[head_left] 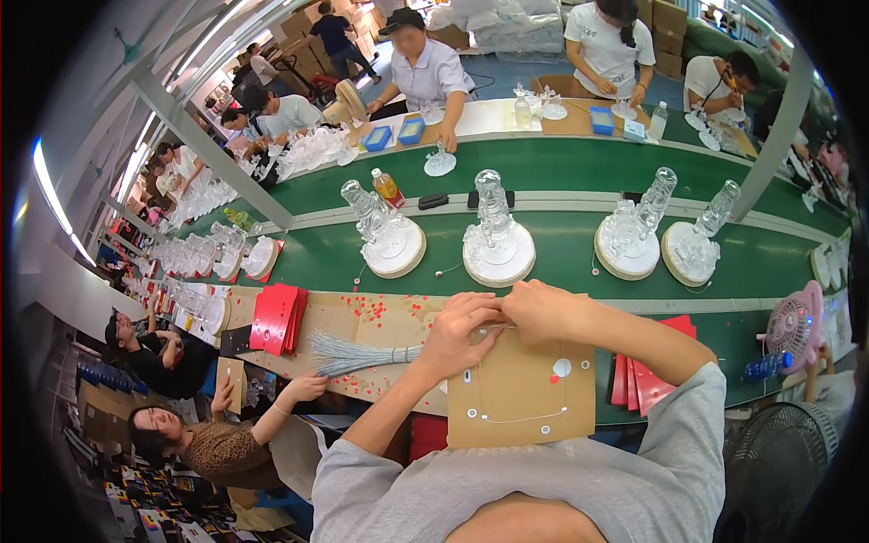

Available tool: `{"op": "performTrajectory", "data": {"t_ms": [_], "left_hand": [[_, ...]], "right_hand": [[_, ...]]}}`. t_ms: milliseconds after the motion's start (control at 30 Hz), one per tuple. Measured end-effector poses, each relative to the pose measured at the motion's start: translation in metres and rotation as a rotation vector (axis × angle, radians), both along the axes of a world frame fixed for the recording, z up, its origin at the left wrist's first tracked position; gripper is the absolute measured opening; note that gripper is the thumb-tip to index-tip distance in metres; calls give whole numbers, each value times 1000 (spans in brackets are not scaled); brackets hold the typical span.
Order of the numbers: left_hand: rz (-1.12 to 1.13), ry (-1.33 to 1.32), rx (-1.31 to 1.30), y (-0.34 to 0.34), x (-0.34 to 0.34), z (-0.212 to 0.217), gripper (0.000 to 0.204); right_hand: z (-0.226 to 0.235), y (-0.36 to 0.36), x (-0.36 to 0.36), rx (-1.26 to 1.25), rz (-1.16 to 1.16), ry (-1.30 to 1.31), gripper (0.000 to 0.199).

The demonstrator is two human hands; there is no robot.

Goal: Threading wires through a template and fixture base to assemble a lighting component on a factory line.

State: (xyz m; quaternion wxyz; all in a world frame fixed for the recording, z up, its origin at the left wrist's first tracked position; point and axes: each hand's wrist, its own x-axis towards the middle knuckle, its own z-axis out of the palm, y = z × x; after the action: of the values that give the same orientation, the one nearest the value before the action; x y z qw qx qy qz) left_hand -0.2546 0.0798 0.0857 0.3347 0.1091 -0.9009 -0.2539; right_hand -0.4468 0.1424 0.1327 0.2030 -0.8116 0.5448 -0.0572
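A brown cardboard sheet (516,398) stands tilted against my chest, with a thin pale wire and small white round pieces on its face. My left hand (460,337) is closed at the sheet's far left edge, fingers curled over it. Close beside it, my right hand (541,312) pinches at the same far edge; its fingertips meet those of the left. Whatever lies between the fingertips is hidden, though something small and shiny shows under my left fingers. Left of my left wrist lies a tied bundle of thin silvery wires (362,354).
Several clear figures on round white bases (500,256) line the green conveyor (434,235) ahead. Red sheets (278,319) are stacked left, more red sheets (647,376) right, near a pink fan (797,326). A person (213,448) reaches toward the wires; others work across the belt.
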Motion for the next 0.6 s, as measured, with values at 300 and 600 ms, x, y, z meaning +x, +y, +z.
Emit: {"op": "performTrajectory", "data": {"t_ms": [300,600], "left_hand": [[12,9,7,2,-2,0,24],[12,16,12,4,-4,-1,23]], "right_hand": [[3,-1,0,26,20,68,18],[7,-7,-9,14,115,163,16]]}}
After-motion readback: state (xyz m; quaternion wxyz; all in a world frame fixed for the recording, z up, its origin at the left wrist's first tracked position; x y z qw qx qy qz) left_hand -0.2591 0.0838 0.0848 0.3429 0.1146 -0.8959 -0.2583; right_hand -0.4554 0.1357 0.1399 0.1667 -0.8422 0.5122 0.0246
